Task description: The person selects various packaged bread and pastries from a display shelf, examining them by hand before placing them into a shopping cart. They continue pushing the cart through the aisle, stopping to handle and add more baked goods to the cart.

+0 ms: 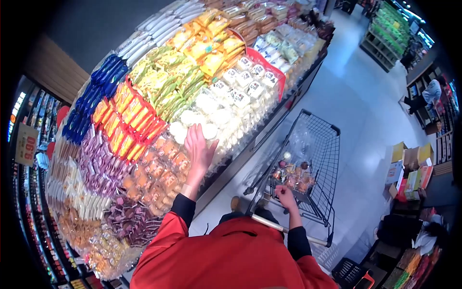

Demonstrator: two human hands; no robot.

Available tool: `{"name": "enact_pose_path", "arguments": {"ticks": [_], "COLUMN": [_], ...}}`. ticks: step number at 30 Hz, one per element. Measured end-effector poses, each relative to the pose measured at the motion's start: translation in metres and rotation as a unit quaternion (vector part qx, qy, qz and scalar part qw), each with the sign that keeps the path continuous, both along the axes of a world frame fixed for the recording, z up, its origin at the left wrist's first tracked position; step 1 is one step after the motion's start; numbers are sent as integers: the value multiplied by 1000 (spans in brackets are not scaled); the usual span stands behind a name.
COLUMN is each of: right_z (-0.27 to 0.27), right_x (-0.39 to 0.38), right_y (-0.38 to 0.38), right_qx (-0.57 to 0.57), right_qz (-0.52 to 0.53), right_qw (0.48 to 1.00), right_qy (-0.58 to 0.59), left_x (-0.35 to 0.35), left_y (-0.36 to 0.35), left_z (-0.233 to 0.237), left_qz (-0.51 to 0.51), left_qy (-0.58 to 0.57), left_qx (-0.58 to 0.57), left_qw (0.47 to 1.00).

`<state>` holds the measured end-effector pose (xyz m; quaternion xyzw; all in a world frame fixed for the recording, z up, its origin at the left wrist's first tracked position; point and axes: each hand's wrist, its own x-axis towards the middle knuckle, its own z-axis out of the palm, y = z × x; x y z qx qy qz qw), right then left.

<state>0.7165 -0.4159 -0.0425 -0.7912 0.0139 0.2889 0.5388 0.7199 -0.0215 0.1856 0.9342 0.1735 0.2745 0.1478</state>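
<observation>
My left hand [198, 148] reaches over the display with fingers stretched out and thumb apart, right at the white round wrapped snacks [204, 126]. Just below it are packets of brown pastries [166, 164]. My right hand [286, 196] is above the near end of the black wire shopping cart [332, 159], its fingers curled closed. I cannot tell what, if anything, is in them. Beside that hand, a clear plastic bag [299, 153] in the cart has several wrapped snacks [294, 176] at its bottom.
Orange-red packets [127, 115], green-yellow packets [166, 77] and blue packets [94, 96] cover the sloped display. Open cardboard boxes [411, 171] stand on the floor to the right. A person [430, 94] is near the far right shelves. A black basket [351, 273] sits at lower right.
</observation>
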Motion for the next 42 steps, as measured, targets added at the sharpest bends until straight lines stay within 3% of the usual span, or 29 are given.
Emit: {"name": "enact_pose_path", "arguments": {"ticks": [4,16,18,20,23,26,31,36,42], "right_z": [27,70,105,145,227,279,299,310,320], "right_x": [-29,-18,-10,-2,1,-3,-3,-13,-25], "right_y": [16,31,47,68,98,114,106,98,89], "right_qx": [-81,14,33,169,261,289,323,344,300], "right_qz": [53,-11,-6,18,69,86,138,74,39], "right_qw": [993,998,997,982,961,951,930,932,948], "right_qy": [-61,-59,-69,-79,-66,-66,-109,-87,-99], "left_x": [-1,-28,-39,-55,-74,-83,-85,-87,-92], "left_y": [16,6,-7,-28,-62,-82,-92,-92,-99], "left_z": [-29,2,13,28,52,61,76,83,92], "left_qz": [-37,-29,-57,-105,-198,-256,-257,-309,-362], "left_qy": [-19,-79,-96,-106,-99,-87,-125,-105,-96], "left_qx": [5,-58,-86,-111,-138,-136,-179,-109,-125], "left_qw": [999,995,990,983,965,953,941,939,919]}}
